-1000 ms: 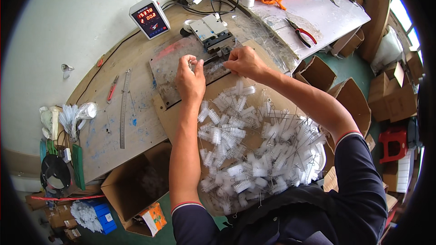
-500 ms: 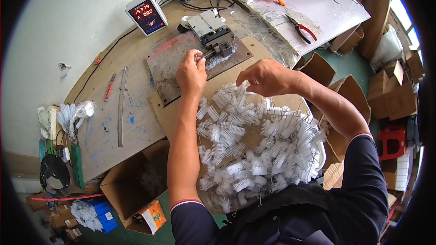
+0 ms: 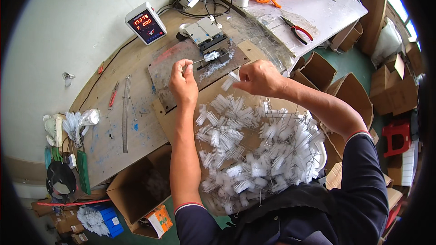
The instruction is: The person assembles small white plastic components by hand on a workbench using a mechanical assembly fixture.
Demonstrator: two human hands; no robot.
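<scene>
My left hand (image 3: 184, 84) pinches the wire stem of a small white bristle brush (image 3: 210, 56) whose head lies at the jaws of a grey metal clamp machine (image 3: 210, 38). My right hand (image 3: 259, 78) holds another small white brush (image 3: 228, 82) just above a big heap of white wire-stemmed brushes (image 3: 254, 154) on a cardboard sheet in front of me. Both forearms reach over the heap.
A white digital meter with red digits (image 3: 146, 23) stands left of the machine. A metal ruler (image 3: 125, 113) and red pliers (image 3: 297, 29) lie on the worn bench (image 3: 109, 149). Open cardboard boxes (image 3: 141, 186) sit at the bench's near edge and at the right (image 3: 336, 90).
My right hand left the machine, dropped to the heap and came up with a brush. My left hand stayed by the machine, now holding a brush stem at its jaws.
</scene>
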